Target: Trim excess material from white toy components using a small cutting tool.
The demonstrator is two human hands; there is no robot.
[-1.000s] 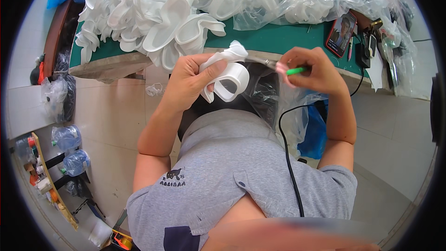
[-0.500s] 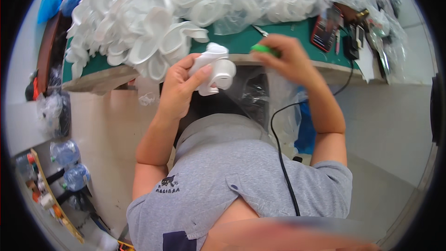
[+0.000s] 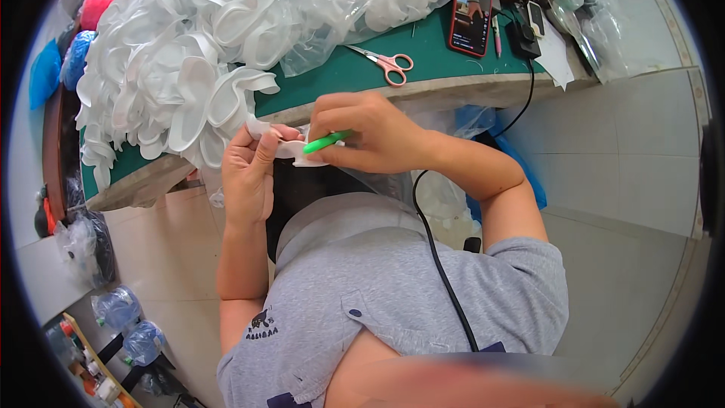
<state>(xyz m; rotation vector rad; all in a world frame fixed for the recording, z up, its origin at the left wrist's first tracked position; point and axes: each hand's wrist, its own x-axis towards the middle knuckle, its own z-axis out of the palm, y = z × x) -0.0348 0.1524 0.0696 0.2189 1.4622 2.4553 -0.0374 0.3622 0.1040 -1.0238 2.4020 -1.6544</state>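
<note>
Just off the table's front edge, my left hand pinches a white moulded piece with curved, thin edges. My right hand is closed around a small bright green tool and brings it against the white piece. The tool's working tip is hidden, so its exact kind cannot be made out. Much of the white piece is covered by my fingers. A big heap of similar white curved pieces lies on the green tabletop, beyond my left hand.
Pink-handled scissors lie on the table, with a phone, a pen and a black adapter to their right. A black cable hangs beside my body. Clear plastic sheeting covers part of the heap.
My right hand has moved left with the green tool, from apart to against the white piece. My left hand has shifted slightly left and down. The view has turned, showing the scissors fully.
</note>
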